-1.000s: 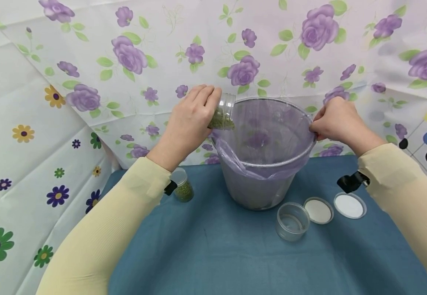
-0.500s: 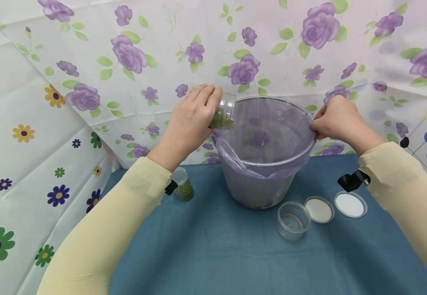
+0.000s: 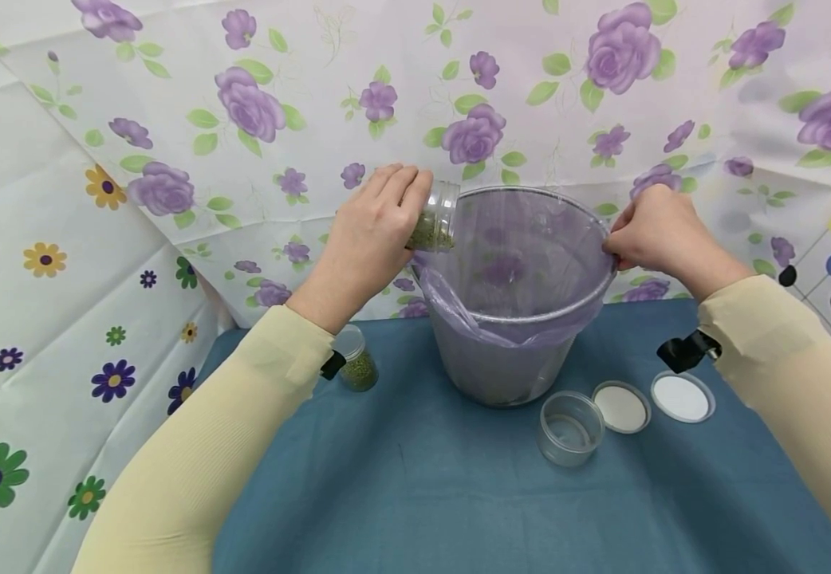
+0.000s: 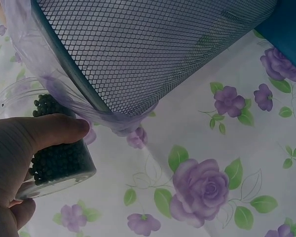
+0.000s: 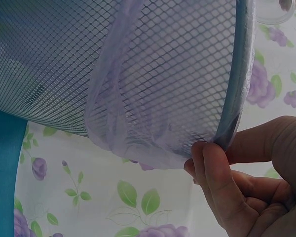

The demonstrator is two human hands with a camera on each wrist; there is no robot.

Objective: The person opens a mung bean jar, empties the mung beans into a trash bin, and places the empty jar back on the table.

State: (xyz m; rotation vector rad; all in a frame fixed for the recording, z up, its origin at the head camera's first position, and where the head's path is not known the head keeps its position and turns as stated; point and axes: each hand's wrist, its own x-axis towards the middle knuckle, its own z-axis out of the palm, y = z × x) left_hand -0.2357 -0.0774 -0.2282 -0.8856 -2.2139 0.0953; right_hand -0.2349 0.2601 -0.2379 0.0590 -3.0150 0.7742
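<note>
A grey mesh bin (image 3: 509, 367) (image 4: 153, 54) (image 5: 153, 59) lined with a purple plastic bag (image 3: 523, 263) (image 5: 113, 128) stands on the blue cloth. My left hand (image 3: 368, 231) (image 4: 19, 148) grips a clear jar of green beans (image 3: 435, 219) (image 4: 56, 153), tipped sideways with its mouth over the bin's left rim. My right hand (image 3: 655, 231) (image 5: 241, 182) pinches the bin's right rim and the bag's edge.
A second jar of green beans (image 3: 355, 360) stands by my left sleeve. An empty clear jar (image 3: 569, 428) and two white lids (image 3: 620, 408) (image 3: 681, 397) lie right of the bin. Floral sheets (image 3: 171, 119) form the back and left walls.
</note>
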